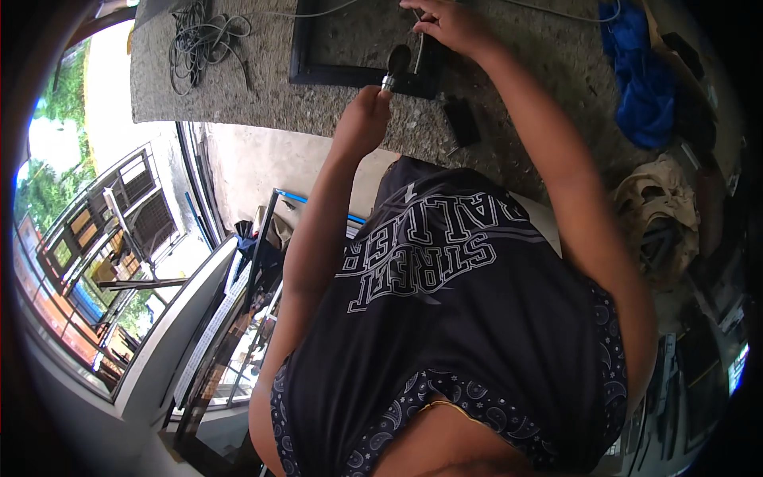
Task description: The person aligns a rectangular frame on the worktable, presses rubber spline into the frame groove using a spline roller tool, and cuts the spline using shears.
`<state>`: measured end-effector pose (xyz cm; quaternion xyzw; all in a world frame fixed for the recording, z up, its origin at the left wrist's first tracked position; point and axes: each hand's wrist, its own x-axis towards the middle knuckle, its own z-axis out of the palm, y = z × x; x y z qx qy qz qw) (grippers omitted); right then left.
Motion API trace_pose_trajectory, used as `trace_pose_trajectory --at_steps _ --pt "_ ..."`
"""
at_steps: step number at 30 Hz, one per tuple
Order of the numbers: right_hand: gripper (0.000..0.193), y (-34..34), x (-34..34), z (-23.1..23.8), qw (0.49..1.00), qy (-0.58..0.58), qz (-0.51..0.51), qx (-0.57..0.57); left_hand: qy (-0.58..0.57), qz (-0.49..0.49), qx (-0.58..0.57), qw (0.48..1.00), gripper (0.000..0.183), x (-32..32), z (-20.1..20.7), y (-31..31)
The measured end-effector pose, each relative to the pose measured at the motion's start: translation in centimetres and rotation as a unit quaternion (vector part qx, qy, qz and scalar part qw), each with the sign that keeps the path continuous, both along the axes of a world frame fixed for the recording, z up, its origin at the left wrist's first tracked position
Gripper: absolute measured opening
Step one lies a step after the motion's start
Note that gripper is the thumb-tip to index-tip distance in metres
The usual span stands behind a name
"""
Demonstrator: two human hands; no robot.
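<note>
My left hand is closed round the handle of a tool with a dark rounded head and a silver collar. The tool's head is over the near side of a black rectangular frame, which lies flat on a rough worktop. Further up and to the right, my right hand has its fingers bent round the upper part of a thin metal rod. The rod's lower end reaches the frame near its right corner. Part of the frame runs out of view at the top.
A tangled grey cable lies at the left of the worktop. A small dark block sits near the front edge. Blue cloth and beige cloth are to the right. A barred window is on the left.
</note>
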<state>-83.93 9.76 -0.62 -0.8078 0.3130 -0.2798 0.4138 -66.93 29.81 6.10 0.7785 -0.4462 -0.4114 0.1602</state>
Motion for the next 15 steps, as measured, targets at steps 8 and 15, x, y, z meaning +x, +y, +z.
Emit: trace_pose_trajectory --at_steps 8,15 --pt "0.046 -0.3 0.7 -1.8 0.999 -0.036 0.027 -0.030 -0.086 -0.065 0.039 0.993 0.035 -1.3 0.3 -0.9" --pt "0.046 -0.3 0.4 -2.6 0.999 -0.034 0.030 -0.006 -0.155 -0.106 0.132 0.973 0.033 -3.5 2.2 -1.9"
